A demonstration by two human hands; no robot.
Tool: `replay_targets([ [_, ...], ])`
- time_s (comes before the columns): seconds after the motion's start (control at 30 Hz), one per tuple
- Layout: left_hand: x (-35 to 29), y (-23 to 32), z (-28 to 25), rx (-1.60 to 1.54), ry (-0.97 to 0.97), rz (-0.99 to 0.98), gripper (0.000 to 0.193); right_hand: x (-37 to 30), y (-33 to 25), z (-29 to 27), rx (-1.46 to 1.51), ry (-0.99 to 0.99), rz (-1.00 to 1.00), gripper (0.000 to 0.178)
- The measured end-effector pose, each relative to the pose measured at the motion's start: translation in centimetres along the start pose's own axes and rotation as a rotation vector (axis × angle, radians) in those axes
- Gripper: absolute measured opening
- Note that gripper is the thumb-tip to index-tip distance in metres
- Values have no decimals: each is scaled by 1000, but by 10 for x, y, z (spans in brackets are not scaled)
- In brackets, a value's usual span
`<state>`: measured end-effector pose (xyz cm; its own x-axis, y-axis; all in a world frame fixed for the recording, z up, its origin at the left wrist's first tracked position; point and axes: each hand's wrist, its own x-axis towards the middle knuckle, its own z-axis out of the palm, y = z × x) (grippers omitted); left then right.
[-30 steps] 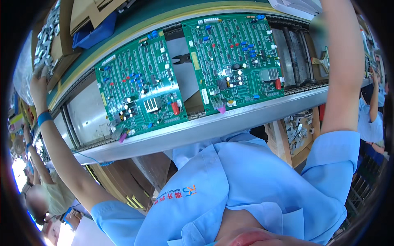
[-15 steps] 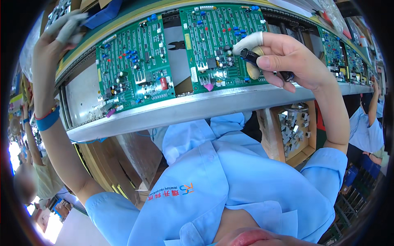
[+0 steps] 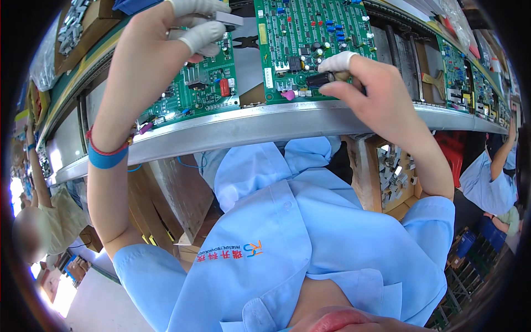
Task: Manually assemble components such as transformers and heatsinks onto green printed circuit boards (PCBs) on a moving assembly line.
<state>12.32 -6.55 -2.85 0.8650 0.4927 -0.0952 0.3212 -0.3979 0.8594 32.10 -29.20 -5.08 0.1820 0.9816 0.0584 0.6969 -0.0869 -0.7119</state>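
Observation:
Two green circuit boards lie side by side on the metal rail line, the left board (image 3: 213, 102) partly hidden by my left hand (image 3: 157, 50). My left hand, with white finger covers, pinches a small grey metal block (image 3: 228, 20) above the left board's upper part. My right hand (image 3: 379, 88) grips a black cylindrical capacitor (image 3: 317, 81) between thumb and covered index finger, low over the right board (image 3: 304, 39). It lies tilted near the board's front edge; whether its leads touch the board I cannot tell. A pink piece (image 3: 288, 95) sits beside it.
Dark-handled pliers (image 3: 245, 42) lie between the boards. A box of grey metal pieces (image 3: 72, 30) stands at far left, and a wooden box (image 3: 406, 202) of small parts is below the rail. More boards (image 3: 459, 77) and a brush (image 3: 434, 82) are on the right.
My left hand has come from the far left over the left board and now shows a grey metal block. My right hand has lowered the black capacitor toward the right board's front edge.

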Motion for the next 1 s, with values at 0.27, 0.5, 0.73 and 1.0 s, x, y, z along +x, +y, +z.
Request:
replay_targets([
  [0.27,-2,8,18,48,-30,8,22,3,7,20,-345,127,-216,21],
  [0.5,-8,7,20,76,-15,-41,23,4,-8,20,-601,29,-244,20],
  [0.73,-9,10,26,-13,-30,-84,21,8,-9,18,-661,-15,-276,23],
  [1.0,-4,32,51,276,83,398,15,5,-10,-13,-255,-2,-60,24],
])
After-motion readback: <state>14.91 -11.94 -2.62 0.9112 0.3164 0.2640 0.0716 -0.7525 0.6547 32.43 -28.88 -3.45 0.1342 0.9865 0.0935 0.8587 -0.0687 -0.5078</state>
